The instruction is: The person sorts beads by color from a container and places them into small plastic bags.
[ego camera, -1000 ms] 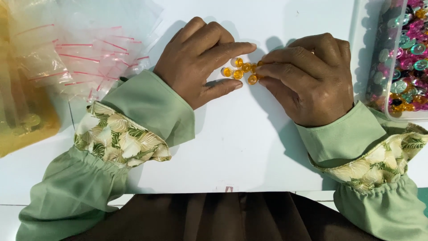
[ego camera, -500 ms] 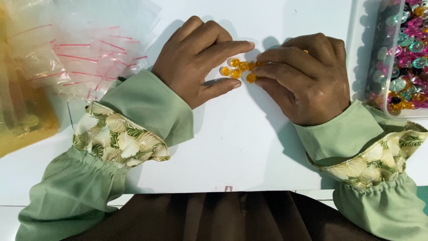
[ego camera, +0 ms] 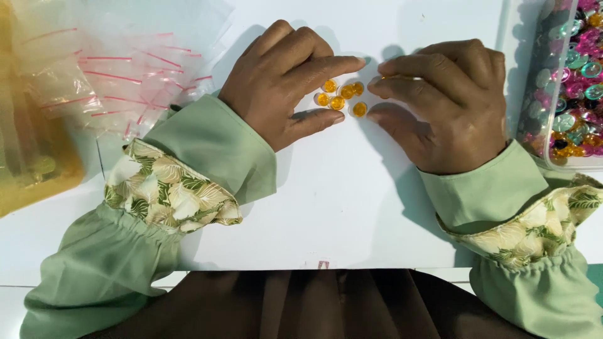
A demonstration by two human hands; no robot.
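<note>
Fingertips of both hands close in on a small cluster of round yellow beads (ego camera: 342,99) lying on the white table (ego camera: 352,213). Left hand (ego camera: 286,81): index finger extended over the cluster, thumb beneath it, the two parted and pinching nothing. Right hand (ego camera: 440,103): fingers curled and held side by side, their tips touching the cluster's right edge; whether a bead is nipped under them cannot be told. The beads lie flat between the two hands, some touching one another (five or six can be counted). At the far right stands a clear plastic box (ego camera: 512,75) of mixed pink, green and yellow beads; at upper left, a loose heap of small clear zip bags with red strips (ego camera: 125,81). Judged from this layout, the step in hand is gathering the yellow beads into one group; a next move would call for a light, even push from both sides, so that none rolls out.
</note>
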